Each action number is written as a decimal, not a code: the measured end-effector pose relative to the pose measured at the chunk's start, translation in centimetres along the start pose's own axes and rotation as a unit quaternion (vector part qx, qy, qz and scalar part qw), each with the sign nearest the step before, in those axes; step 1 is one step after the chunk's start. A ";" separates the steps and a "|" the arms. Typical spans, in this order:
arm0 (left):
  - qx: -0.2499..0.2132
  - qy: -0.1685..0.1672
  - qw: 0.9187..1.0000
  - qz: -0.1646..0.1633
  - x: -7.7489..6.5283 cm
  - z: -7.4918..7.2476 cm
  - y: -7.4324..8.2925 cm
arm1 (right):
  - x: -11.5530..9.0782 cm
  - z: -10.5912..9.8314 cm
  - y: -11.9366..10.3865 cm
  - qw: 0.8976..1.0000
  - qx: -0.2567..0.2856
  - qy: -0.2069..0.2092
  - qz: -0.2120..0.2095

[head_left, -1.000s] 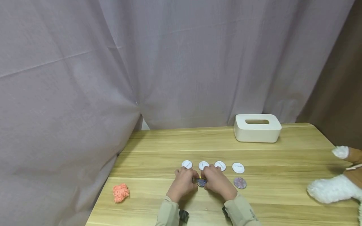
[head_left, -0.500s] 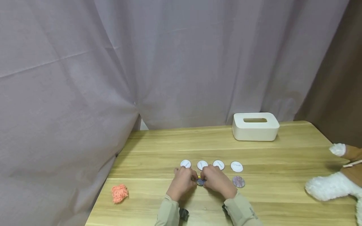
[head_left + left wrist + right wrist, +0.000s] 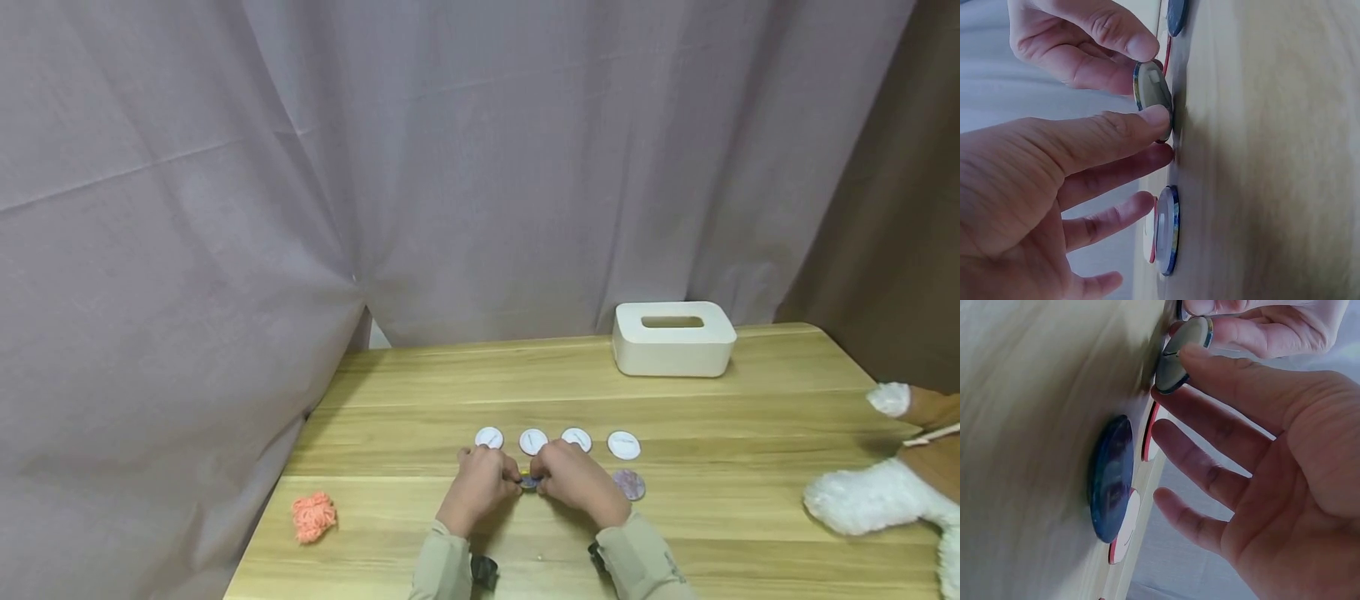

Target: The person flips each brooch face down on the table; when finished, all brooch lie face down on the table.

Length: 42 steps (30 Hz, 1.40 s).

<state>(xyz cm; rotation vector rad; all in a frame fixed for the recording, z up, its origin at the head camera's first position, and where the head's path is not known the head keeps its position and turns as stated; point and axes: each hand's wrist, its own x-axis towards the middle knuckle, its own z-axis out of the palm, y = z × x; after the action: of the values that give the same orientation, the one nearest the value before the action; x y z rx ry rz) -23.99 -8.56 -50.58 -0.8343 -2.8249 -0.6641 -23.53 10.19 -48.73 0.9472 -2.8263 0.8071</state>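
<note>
Pinching the badge with left hand and right hand inside the table's far edge, I judge it light, best rim-held.

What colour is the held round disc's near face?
Disc's near face: pale grey, best in right wrist view.

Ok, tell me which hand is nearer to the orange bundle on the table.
The left. The left hand sits to the right of the orange bundle, apart from it; the right hand is farther right, beyond the left one.
</note>
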 end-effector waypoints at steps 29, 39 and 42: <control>-0.006 0.034 0.999 -0.016 0.7 0.4 0.0 | 0.4 0.1 0.6 0.999 -0.001 0.044 0.000; -0.020 0.022 0.999 -0.037 0.5 0.4 0.6 | -0.2 0.8 0.4 0.998 0.001 0.062 0.007; -0.015 0.021 0.999 -0.040 0.5 0.3 0.8 | -0.3 0.9 0.3 0.997 -0.004 0.071 0.006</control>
<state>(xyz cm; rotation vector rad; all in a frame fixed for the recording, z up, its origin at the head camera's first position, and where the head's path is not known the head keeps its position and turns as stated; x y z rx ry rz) -23.98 -7.60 -50.48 -0.7057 -2.8293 -0.7289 -23.38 10.08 -49.71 0.8377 -2.7147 0.8275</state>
